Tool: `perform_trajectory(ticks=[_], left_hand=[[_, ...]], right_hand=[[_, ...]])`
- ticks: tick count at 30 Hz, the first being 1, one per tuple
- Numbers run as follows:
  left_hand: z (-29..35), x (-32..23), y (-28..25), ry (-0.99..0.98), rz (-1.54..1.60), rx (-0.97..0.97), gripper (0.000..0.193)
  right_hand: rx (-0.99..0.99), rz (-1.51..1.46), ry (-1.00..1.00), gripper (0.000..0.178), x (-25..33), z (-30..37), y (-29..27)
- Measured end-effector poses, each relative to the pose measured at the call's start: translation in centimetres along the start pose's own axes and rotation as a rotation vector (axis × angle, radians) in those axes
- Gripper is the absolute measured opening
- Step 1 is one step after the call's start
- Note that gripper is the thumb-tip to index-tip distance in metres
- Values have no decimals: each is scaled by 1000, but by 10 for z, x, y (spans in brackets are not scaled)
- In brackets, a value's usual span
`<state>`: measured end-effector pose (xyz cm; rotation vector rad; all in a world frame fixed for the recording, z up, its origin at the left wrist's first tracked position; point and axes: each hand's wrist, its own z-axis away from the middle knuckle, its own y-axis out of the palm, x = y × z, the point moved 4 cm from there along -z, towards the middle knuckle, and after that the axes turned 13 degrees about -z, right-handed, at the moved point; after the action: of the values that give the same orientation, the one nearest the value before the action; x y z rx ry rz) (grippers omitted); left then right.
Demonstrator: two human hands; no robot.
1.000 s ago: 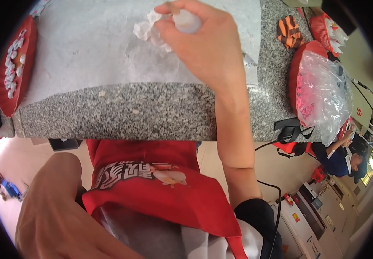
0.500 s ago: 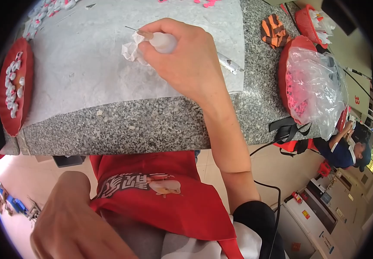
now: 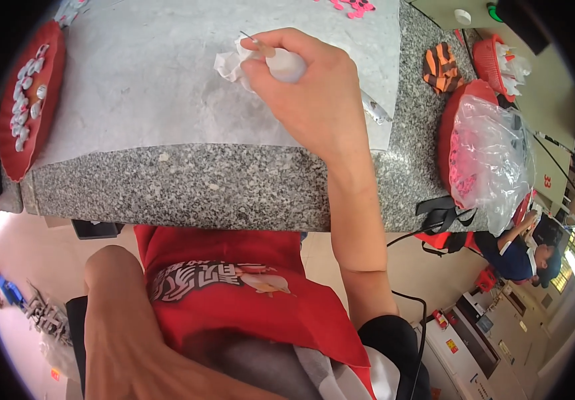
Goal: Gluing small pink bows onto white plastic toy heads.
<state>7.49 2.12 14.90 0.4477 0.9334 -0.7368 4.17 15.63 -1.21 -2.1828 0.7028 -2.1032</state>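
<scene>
Head view, right hand holding bottle, wide paper leftward, counter edge nearer

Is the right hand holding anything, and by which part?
The right hand holds a small whitish bottle near its neck; whether it also pinches the crumpled tissue, I can't tell.

Tabletop: bright, softly lit in front of you.
Plastic bag: shiny glints near your tabletop's right edge.
Floor: glaring white beyond your tabletop's front left corner.
Right hand: reasonably sharp, softly shaded.
View edges: fisheye bending, fading to black.
</scene>
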Motion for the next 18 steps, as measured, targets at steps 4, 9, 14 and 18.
perform_trajectory(ticks=[4,9,14,18], left_hand=[[6,-2,-5,-2,35,36,11],[-11,23,-21,195,268,60,16],[-20,38,-36,607,482,246,24],[-3,33,-26,994,627,633,30]], right_hand=[[39,-16,-32,19,1,0,6],[10,-16,116,21,15,7,1],[58,-119,165,21,5,2,20],[57,44,119,21,13,-3,13]])
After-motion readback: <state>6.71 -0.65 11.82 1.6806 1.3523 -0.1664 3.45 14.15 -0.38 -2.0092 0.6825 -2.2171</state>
